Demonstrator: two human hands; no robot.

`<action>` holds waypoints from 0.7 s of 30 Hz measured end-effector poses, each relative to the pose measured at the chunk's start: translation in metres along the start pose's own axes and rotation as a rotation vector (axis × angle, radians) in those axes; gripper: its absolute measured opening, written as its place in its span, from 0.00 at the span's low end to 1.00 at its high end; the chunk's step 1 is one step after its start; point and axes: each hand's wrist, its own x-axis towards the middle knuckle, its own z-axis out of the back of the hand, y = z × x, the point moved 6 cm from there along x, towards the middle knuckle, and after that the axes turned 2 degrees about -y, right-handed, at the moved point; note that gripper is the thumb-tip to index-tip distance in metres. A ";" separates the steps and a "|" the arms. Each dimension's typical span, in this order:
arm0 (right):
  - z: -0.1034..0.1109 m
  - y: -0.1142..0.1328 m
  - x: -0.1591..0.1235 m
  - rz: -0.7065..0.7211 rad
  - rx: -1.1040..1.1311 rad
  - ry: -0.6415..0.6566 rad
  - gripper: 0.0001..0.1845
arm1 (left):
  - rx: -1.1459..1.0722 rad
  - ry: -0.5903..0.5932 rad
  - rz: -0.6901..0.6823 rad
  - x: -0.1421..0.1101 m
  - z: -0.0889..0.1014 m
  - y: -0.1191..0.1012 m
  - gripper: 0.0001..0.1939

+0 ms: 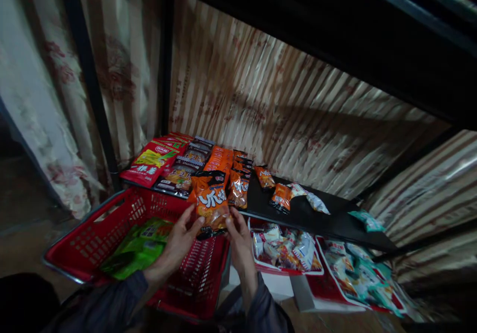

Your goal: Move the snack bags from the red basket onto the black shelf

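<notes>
Between my two hands is an orange snack bag (pixel 212 201) with white lettering and a clear lower part. My left hand (pixel 182 238) grips its lower left side, and my right hand (pixel 238 231) grips the lower right. The bag is held at the front edge of a black shelf (pixel 298 213), above a red basket (pixel 130 201). Inside the basket lies a green bag (pixel 139 248). Just behind the held bag, another orange bag (pixel 238 186) rests on the shelf, beside a flat orange packet (pixel 219 159).
Red bags (pixel 156 159) and dark brown packets (pixel 182 169) lie at the shelf's left end. Loose small packets (pixel 281 196) are spread to the right. Two bins of wrapped snacks (pixel 286 248) stand below. A black post (pixel 93 74) and striped curtain (pixel 261 89) enclose the shelf.
</notes>
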 end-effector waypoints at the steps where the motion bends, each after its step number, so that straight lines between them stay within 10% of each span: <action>1: 0.008 0.008 0.006 0.038 -0.012 -0.033 0.28 | -0.001 0.013 -0.005 0.004 -0.010 0.000 0.43; 21: 0.126 0.065 0.097 0.230 -0.049 -0.336 0.21 | 0.062 0.236 0.062 0.060 -0.202 -0.001 0.30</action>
